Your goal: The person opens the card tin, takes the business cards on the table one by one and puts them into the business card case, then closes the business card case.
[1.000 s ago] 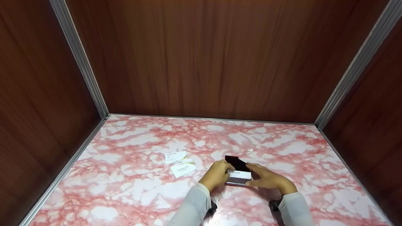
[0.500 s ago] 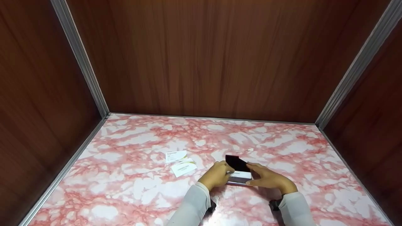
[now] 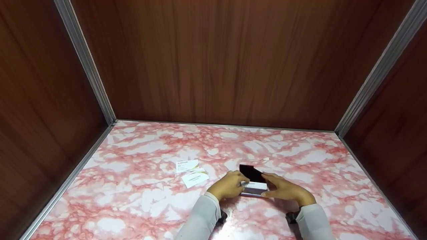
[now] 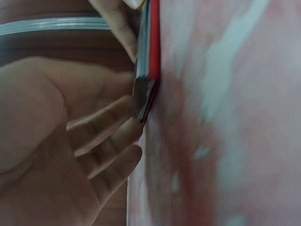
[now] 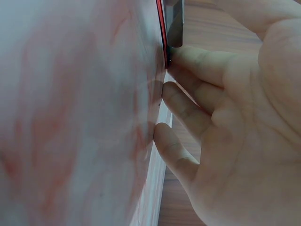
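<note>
A business card case [image 3: 254,191] lies on the table with its black-lined lid [image 3: 251,173] raised at the back. White cards [image 3: 258,186] show inside, above its grey metal front. My left hand [image 3: 228,185] grips the case's left end, partly covering the cards. At the right end, my right hand [image 3: 286,190] holds the case, thumb at the front corner and forefinger by the lid. The left wrist view shows the red outer cover [image 4: 154,42] and silver edge from the side. Two loose business cards lie left of the hands, an upper card [image 3: 187,166] and a lower card [image 3: 195,179].
The tabletop [image 3: 140,200] has a red and white marbled pattern. A brown wood panel [image 3: 213,63] rises at the back, with similar panels on both sides. Grey metal strips [image 3: 88,63] run along the corners and table edges.
My left wrist and forearm have shifted slightly left. The case, its raised lid, my right hand and the loose cards stay nearly where they were.
</note>
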A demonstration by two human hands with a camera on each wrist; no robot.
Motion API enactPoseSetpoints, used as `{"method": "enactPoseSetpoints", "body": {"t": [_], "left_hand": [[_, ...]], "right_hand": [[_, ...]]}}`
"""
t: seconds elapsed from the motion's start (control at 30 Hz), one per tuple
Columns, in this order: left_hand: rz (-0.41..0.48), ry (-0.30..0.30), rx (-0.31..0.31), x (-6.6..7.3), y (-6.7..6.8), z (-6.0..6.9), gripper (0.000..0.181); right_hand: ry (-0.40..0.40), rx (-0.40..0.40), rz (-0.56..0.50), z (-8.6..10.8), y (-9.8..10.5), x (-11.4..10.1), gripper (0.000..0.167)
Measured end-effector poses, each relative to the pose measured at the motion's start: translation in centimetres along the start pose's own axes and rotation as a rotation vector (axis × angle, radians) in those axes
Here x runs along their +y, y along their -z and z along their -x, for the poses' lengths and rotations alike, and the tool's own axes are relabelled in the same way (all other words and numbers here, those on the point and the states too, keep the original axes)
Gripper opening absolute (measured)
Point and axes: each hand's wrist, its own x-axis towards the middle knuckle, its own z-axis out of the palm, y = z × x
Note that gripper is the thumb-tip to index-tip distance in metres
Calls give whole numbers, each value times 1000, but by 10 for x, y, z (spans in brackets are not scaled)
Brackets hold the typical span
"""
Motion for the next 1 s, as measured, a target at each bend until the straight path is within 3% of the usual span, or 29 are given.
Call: {"method": "enactPoseSetpoints", "body": {"t": [0.27,0.5,0.63,0.83,1.0], "left_hand": [[114,82,11,-20,31,14,41],[181,117,129,-46,62,38,46],[191,176,195,-64,72,53,47],[162,360,239,-81,82,73,50],[152,516,190,-85,85,83,51]], "right_hand": [[-9,-1,9,0,0,0,86],[-10,3,34,1,0,0,86],[-10,6,38,0,-1,0,86],[-3,3,29,1,-1,0,86],[2,-5,13,2,0,-3,85]]}}
